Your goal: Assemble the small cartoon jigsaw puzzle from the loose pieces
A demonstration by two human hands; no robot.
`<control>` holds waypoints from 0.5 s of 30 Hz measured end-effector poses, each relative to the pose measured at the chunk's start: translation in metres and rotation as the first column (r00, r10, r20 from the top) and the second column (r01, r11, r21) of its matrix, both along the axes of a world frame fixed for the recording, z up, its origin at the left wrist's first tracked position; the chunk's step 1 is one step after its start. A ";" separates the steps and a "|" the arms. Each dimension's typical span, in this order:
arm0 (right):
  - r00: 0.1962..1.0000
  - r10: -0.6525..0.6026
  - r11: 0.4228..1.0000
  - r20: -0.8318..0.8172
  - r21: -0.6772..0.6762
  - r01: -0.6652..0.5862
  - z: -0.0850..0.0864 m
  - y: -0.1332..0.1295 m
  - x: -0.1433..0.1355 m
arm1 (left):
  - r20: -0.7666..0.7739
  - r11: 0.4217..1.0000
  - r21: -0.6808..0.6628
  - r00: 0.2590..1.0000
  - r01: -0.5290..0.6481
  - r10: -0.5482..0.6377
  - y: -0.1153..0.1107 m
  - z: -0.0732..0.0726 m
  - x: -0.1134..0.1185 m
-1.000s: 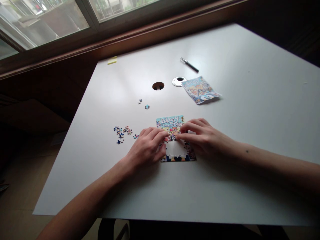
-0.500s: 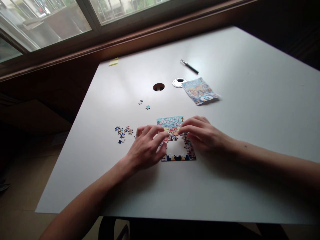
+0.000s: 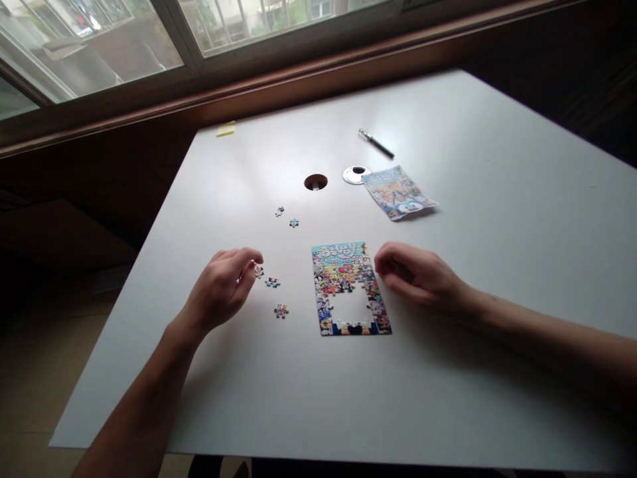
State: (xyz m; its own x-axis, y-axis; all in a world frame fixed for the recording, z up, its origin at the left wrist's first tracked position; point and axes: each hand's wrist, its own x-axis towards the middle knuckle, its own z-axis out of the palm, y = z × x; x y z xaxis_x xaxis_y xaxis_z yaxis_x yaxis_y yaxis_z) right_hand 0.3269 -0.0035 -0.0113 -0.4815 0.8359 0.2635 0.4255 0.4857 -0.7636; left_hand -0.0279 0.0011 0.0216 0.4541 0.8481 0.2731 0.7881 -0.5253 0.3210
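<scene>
A colourful jigsaw puzzle lies flat on the white table, with a gap in its lower middle. My left hand is over the loose pieces left of the puzzle, thumb and fingers curved with a space between them; it hides part of the pile. Beside its fingertips lie a few loose pieces, and another piece sits nearer the front. My right hand rests on the table at the puzzle's right edge, its fingers curled in; whether they hold anything is hidden.
Two small pieces lie behind the puzzle to the left. Further back are a round hole, a metal ring, a picture sheet, a pen and a yellow note.
My left hand has moved left from the puzzle to the loose pieces. My right hand has drawn back to the puzzle's right edge and its fingers have curled. More of the puzzle shows.
</scene>
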 end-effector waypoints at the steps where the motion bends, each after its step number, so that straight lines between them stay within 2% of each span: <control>1: 1.000 -0.010 1.000 0.003 -0.022 0.010 -0.001 0.000 0.001 | -0.010 1.000 -0.017 1.000 0.016 -0.016 0.001 0.001 -0.002; 10: 0.998 -0.061 0.993 0.013 -0.105 0.062 -0.006 -0.002 0.003 | -0.046 0.991 -0.079 0.993 0.107 -0.110 0.005 -0.006 -0.002; 15: 0.998 -0.066 0.990 0.006 -0.128 0.066 -0.006 -0.001 0.003 | -0.056 0.992 -0.069 0.993 0.104 -0.108 0.003 -0.004 0.000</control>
State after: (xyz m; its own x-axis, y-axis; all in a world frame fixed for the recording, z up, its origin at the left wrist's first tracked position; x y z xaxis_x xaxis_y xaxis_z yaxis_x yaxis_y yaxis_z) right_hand 0.3296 -0.0049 -0.0175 -0.4243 0.8927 0.1515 0.4546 0.3548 -0.8170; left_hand -0.0281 0.0045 0.0179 0.5559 0.8096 0.1883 0.7478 -0.5860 0.3121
